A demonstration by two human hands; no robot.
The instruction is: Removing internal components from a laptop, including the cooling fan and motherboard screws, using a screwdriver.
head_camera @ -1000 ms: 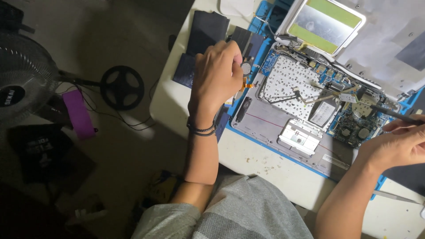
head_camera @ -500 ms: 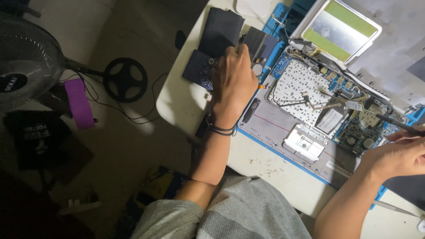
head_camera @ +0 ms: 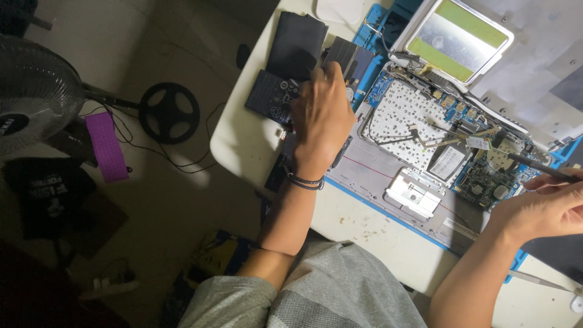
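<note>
An opened laptop (head_camera: 388, 176) with its circuit boards bare lies on a blue mat (head_camera: 371, 200) on a white table (head_camera: 243, 140). My left hand (head_camera: 322, 115) rests palm down at the laptop's left edge, fingers curled over a black battery pack (head_camera: 276, 97), and what it grips is hidden. My right hand (head_camera: 543, 209) at the right edge holds a thin dark tool (head_camera: 537, 167) whose tip points at the board.
A flat black panel (head_camera: 297, 42) and a silver-framed drive with a green label (head_camera: 458, 39) lie at the table's far side. On the floor to the left stand a fan (head_camera: 30, 91), a black round base (head_camera: 169, 112), a purple strip (head_camera: 106, 146) and cables.
My left hand has slid from the laptop's left rim toward the black battery pack. The right hand has stayed near the board.
</note>
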